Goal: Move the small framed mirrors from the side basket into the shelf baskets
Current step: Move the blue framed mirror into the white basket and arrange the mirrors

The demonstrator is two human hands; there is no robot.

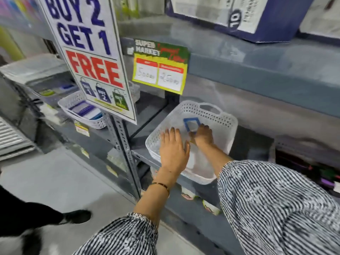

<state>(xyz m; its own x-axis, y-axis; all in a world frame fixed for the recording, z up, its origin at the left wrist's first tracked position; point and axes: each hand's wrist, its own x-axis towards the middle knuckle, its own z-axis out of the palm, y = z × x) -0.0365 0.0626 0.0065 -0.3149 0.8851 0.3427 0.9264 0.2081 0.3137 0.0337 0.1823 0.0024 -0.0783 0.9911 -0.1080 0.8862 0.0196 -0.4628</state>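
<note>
A white perforated shelf basket point(220, 118) sits on the grey shelf at centre. Inside it lies a small blue-framed mirror point(191, 124). My right hand point(203, 135) reaches into the basket, fingers closed on the near edge of that mirror. My left hand point(173, 150) rests flat and open over the basket's near left rim, holding nothing. A second white basket point(81, 111) further left on the shelf holds several blue and purple framed mirrors. The side basket is out of view.
A large "Buy 2 Get 1 Free" sign point(88, 52) hangs in front of the shelf upright point(125, 150). A yellow price tag point(160, 70) hangs from the upper shelf. A blue box point(257, 19) stands above. Another person's dark shoe point(77, 216) is on the floor at left.
</note>
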